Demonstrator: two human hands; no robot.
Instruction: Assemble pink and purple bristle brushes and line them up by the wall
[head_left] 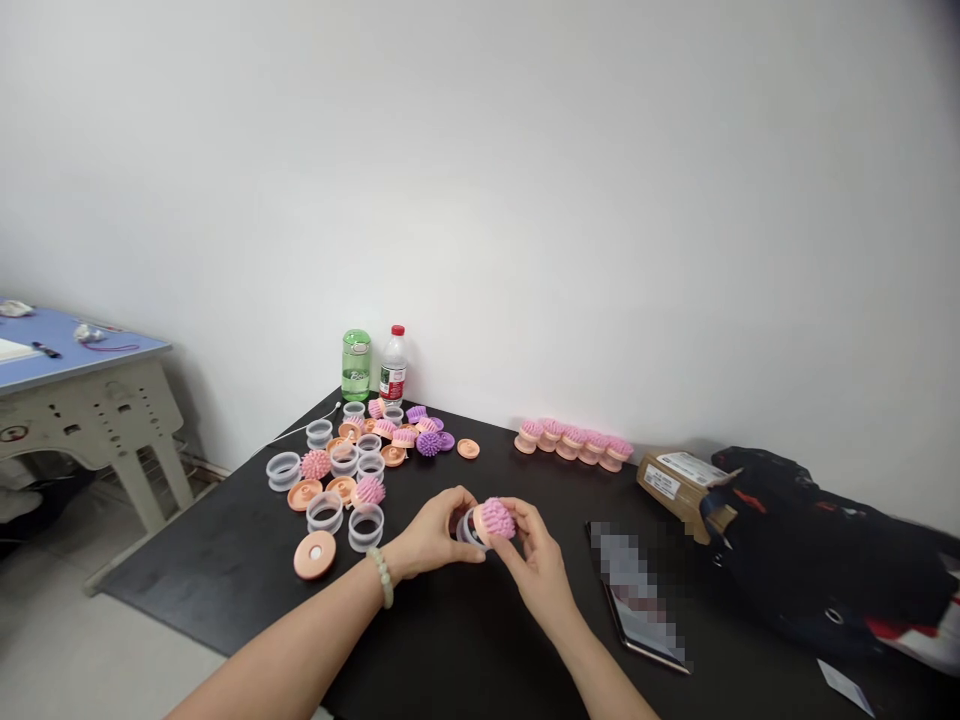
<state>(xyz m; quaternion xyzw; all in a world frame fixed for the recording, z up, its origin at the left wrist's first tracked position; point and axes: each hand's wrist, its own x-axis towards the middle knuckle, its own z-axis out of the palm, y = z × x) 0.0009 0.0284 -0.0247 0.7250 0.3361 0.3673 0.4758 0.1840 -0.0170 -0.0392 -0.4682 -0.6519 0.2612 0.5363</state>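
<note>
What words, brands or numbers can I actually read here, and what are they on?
Nothing is clearly readable.
Clear plastic bottle with a red cap: red-and-white label, too small to read.
Green plastic bottle: label too small to read.
Brown cardboard parcel: white printed label, too blurred to read.

Left hand [431, 535] holds clear plastic ring [466, 528], right hand [538, 572] pinches pink spiked brush head [496, 519] against it; loose rings [325, 512] and purple heads [429, 443] lie left on black table [217, 560].
</note>
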